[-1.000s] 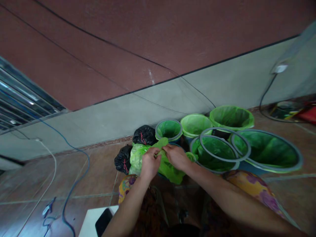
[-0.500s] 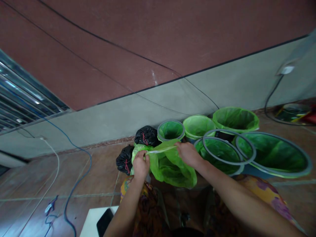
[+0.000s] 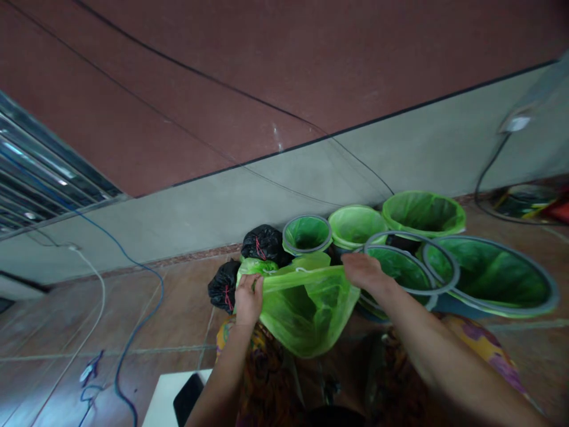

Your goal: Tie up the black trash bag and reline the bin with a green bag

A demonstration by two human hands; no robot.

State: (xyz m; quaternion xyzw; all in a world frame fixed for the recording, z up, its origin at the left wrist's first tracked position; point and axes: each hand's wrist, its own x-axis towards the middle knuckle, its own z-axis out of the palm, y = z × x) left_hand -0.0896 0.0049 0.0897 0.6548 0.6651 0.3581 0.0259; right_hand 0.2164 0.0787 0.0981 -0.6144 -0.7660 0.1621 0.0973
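A thin green bin bag (image 3: 306, 308) hangs between my two hands, its rim stretched taut and its mouth facing me. My left hand (image 3: 249, 298) grips the rim at the left end, fingers closed. At the other end my right hand (image 3: 362, 271) pinches the same rim. A white drawstring shows at the middle of the hem. Just behind my left hand lies another green bag (image 3: 258, 267). Right of my right hand is a lined bin (image 3: 400, 267), with a loose grey ring (image 3: 456, 267) resting across its top.
Behind stand a small grey-rimmed bin (image 3: 306, 233), a green-lined bin (image 3: 358, 225) and a wider one (image 3: 422, 213). A large bin (image 3: 498, 276) is at right. Black tied bags (image 3: 264, 243) sit left. A phone (image 3: 189, 398) lies on a white surface; a blue cable (image 3: 146, 320) crosses the floor.
My right hand has moved right, pulling the bag's rim wider and straighter. The bag now hangs lower and more open. My left hand has shifted slightly left.
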